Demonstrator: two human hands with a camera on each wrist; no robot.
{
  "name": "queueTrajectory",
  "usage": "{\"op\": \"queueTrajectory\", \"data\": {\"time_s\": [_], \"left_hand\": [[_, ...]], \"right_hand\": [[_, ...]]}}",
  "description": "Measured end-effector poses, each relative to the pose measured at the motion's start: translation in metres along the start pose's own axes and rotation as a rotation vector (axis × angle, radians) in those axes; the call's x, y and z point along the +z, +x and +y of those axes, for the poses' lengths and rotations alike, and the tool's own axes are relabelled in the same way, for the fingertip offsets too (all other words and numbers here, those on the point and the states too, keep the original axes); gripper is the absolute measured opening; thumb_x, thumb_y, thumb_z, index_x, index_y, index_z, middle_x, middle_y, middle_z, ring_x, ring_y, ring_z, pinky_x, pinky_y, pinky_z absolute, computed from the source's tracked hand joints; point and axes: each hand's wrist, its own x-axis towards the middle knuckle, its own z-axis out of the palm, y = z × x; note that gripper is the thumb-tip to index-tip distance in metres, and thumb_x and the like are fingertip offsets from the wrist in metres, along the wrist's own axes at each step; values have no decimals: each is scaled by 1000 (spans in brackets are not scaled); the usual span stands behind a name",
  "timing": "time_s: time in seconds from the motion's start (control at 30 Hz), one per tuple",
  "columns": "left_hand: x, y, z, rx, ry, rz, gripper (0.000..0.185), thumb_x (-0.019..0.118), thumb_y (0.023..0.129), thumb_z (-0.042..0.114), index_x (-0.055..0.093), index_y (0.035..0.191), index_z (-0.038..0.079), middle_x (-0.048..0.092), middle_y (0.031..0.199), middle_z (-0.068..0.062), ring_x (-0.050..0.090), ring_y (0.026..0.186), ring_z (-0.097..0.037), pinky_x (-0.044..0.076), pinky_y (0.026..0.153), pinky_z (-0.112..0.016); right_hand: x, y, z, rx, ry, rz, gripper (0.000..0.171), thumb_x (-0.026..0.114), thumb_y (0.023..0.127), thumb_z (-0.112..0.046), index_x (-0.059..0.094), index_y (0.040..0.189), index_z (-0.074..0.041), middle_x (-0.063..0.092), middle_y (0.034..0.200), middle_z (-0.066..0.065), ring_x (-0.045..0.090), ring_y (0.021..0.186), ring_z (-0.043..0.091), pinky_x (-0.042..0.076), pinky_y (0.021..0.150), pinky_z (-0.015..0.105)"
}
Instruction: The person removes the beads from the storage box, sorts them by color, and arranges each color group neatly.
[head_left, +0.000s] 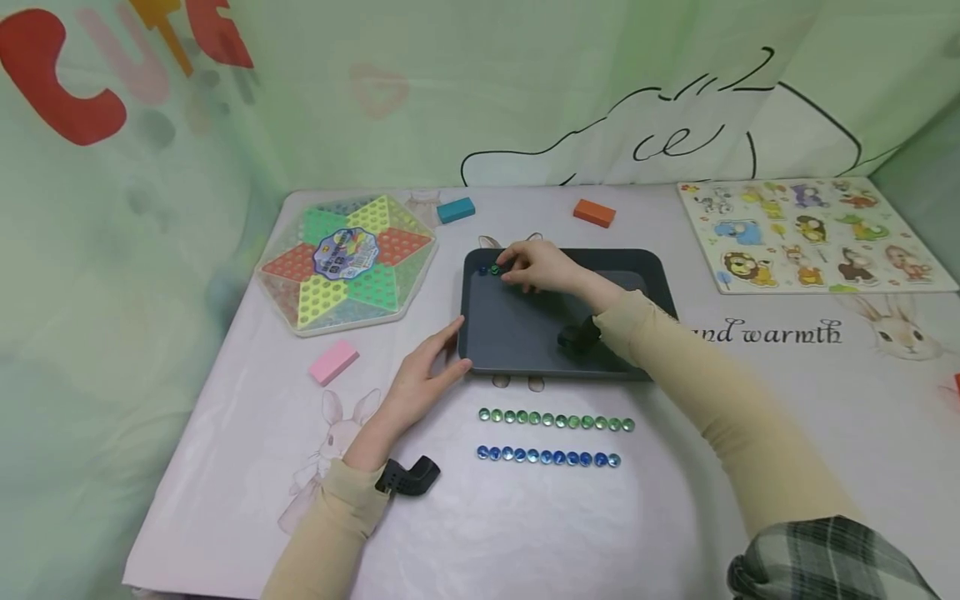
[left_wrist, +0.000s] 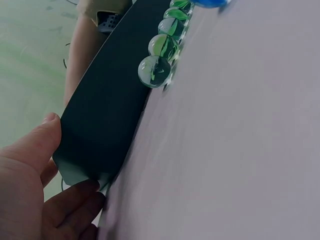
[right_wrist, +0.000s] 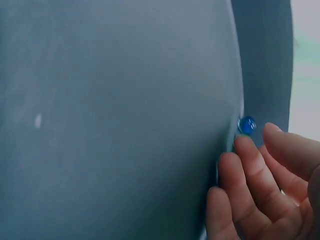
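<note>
My left hand (head_left: 420, 385) holds the left side of a dark grey tray (head_left: 517, 333). In the left wrist view its thumb is at the rim and its other fingers curl low against the corner. Over the tray's back left part is my right hand (head_left: 543, 268), its fingertips right by a green marble (head_left: 495, 270). Beside that lies a blue marble (right_wrist: 247, 124). In the right wrist view the right thumb stands apart from the loosely bent fingers, which mostly hide the green marble. In front of the tray run a row of green marbles (head_left: 561, 421) and a row of blue marbles (head_left: 558, 457).
A star-patterned board (head_left: 347, 265) lies left of the tray, with a pink block (head_left: 333, 362) in front of it. Behind the tray are a blue block (head_left: 456, 210) and an orange block (head_left: 594, 212). An animal picture board (head_left: 825, 237) occupies the back right.
</note>
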Motion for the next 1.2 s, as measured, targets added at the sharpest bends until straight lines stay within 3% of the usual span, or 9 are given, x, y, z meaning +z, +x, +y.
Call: {"op": "queueTrajectory", "data": {"time_s": [0.17,0.5,0.73,1.2], "left_hand": [[0,0,0,2,1,3,60,57,91,35,31,145,28,37,146,1,33,135,-17,27,112,-36],[1,0,1,12,-2,7,60,58,91,33,32,145,27,38,146,0,34,135,-17,27,112,-37],[0,-1,0,15,2,9,60,58,91,34,31,145,27,38,146,0,35,135,-17,28,112,-37],[0,0,0,4,-7,-4,61,58,91,34,31,145,28,37,147,1,34,135,-16,27,112,-36]], "right_hand": [[8,5,-1,13,-35,10,36,61,89,-16,56,122,-3,62,76,10,54,54,17,46,49,26],[14,6,-10,45,-88,41,28,64,88,-19,63,110,-3,63,72,8,52,49,12,44,48,24],[20,11,-12,59,-144,43,22,62,89,-22,66,105,-6,66,81,8,56,55,12,45,51,25],[30,18,-23,35,-159,43,24,63,88,-24,65,107,-9,66,82,7,58,58,13,45,52,24]]}}
